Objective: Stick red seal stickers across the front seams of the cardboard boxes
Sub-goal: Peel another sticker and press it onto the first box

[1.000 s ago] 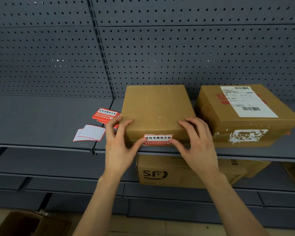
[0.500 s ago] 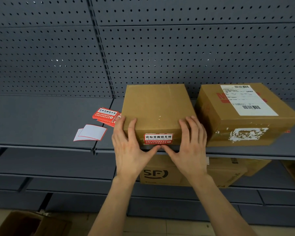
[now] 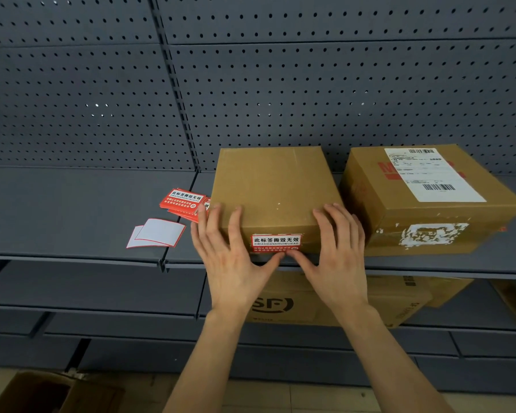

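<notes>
A plain cardboard box (image 3: pixel 273 186) stands on the grey shelf (image 3: pixel 72 210). A red seal sticker (image 3: pixel 276 242) is folded over its front top edge. My left hand (image 3: pixel 230 257) lies flat on the box's front left corner, fingers spread over the top. My right hand (image 3: pixel 338 251) mirrors it on the front right. Both thumbs meet under the sticker and press its lower edge against the box front. A stack of red seal stickers (image 3: pixel 183 199) lies on the shelf just left of the box.
Two white backing papers (image 3: pixel 158 234) lie near the shelf edge at left. A second box with a shipping label (image 3: pixel 429 198) stands right of the first. More cardboard boxes (image 3: pixel 310 302) sit on the lower shelf. An open carton (image 3: pixel 42 394) is on the floor.
Both hands slid inward along the box front until the thumbs met beneath the sticker. Between half a second ago and now they have barely moved.
</notes>
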The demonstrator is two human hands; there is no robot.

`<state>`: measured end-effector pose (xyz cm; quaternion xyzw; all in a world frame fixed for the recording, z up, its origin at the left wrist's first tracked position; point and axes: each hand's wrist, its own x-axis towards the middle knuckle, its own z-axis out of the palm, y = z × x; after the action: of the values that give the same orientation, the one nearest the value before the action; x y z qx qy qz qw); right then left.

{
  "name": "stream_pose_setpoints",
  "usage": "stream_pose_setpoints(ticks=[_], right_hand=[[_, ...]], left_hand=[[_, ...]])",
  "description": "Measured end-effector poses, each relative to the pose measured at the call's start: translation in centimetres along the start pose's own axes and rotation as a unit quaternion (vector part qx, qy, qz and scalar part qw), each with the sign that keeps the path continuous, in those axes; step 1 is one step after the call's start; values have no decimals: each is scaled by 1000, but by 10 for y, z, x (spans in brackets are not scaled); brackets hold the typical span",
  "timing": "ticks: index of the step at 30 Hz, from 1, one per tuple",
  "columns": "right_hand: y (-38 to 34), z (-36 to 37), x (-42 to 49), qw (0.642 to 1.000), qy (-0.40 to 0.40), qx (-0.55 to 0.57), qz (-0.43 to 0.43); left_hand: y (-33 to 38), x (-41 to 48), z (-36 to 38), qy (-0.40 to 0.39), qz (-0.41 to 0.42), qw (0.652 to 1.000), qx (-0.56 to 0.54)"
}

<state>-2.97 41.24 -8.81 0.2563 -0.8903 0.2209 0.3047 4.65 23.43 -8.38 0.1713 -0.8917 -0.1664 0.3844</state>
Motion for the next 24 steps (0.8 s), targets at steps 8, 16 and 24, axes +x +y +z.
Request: stream_pose_setpoints(ticks=[8,16,24], right_hand=[[15,-19,17,998,-4,70,-7],[4,-18,24,998,2,56,10],[-5,-13,28,999,-6,44,-6]], left_hand=[[-32,8,-16,-44,-35,995,-86],[-26,22,-27,-36,-42,986,-155],[-15,22,-14,-33,16,990,-133]])
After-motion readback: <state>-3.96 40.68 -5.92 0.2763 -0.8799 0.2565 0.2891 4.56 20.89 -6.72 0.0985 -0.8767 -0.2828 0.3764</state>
